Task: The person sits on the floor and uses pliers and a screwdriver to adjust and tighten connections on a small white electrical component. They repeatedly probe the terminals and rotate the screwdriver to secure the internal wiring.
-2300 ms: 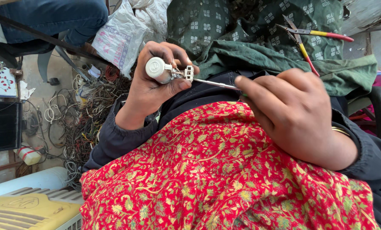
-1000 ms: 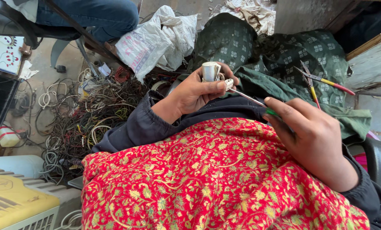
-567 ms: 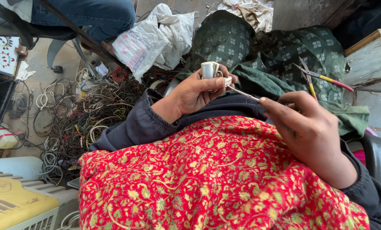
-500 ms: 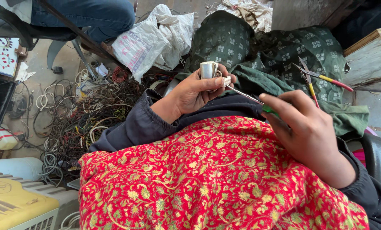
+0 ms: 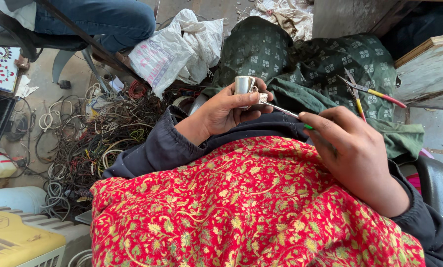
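Your left hand (image 5: pixel 226 110) grips the small metal fitting (image 5: pixel 244 85) steady | right hand (image 5: pixel 356 153) pinches the screwdriver (image 5: pixel 285 111), tip at its screw | red cloth (image 5: pixel 241 207) covers your lap

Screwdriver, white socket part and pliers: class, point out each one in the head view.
screwdriver (image 5: pixel 284 111), head view, on its bare metal shaft.
white socket part (image 5: pixel 244 84), head view, on its round body.
pliers (image 5: pixel 365 91), head view, on a handle.

Both dark-sleeved forearms are reaching up from the lap, the left hand (image 5: pixel 229 106) curling its fingers closed toward twelve o'clock while the right hand (image 5: pixel 352 153) is angling in from four o'clock, its fingertips pinched together toward ten o'clock.
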